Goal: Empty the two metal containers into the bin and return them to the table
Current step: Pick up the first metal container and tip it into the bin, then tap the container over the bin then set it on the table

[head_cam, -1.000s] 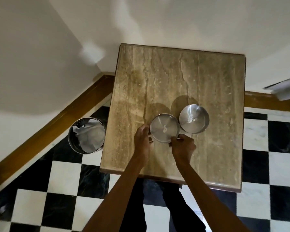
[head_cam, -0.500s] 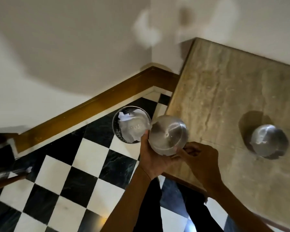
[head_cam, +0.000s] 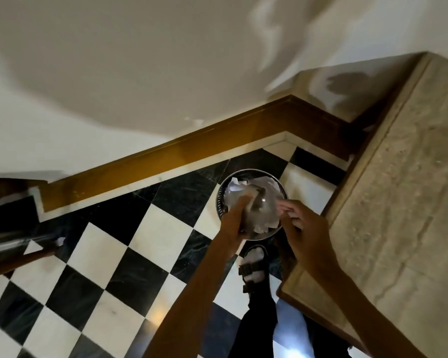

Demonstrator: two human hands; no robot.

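Floor [head_cam: 150,244] of black and white checked tiles with a brown skirting board [head_cam: 166,161] along the wall, a round metal bin [head_cam: 224,188] standing on it, crumpled white paper [head_cam: 265,186] inside. Left hand [head_cam: 234,223] over the bin, fingers closed round a blurred metal container [head_cam: 259,208] tipped above the paper; right hand [head_cam: 304,228] just beside it, fingers loosely spread, contact with the container unclear. Sandalled foot [head_cam: 252,267] below the bin, then stone-topped table [head_cam: 404,202] at right, second container out of view.
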